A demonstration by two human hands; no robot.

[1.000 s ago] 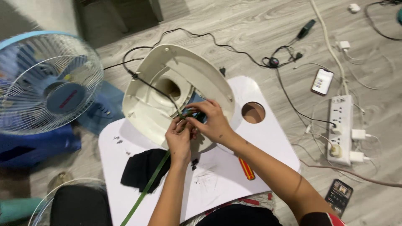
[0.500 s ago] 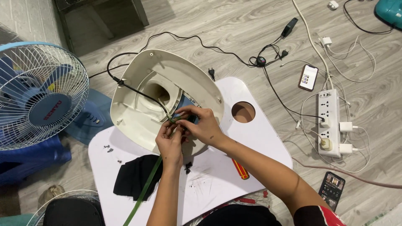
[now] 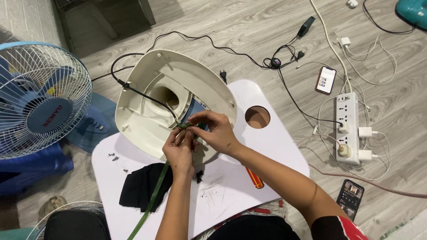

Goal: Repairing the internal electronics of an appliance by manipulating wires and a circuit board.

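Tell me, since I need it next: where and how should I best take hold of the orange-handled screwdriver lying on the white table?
Probably grip the orange-handled screwdriver by the exposed handle, coming from above. It lies flat on the white table, partly under the right forearm, near the front edge. Only the handle shows; the shaft end is hidden. Both the left hand and right hand are at the cream fan base.

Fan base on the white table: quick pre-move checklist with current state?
1. Fan base lying underside up on the white table: ok.
2. Both hands at the wiring: left hand and right hand pinch the green strip: ok.
3. Black cord routed into the base: ok.
4. Plug lying loose on the floor: ok.
5. Loose screws all there: cannot tell.
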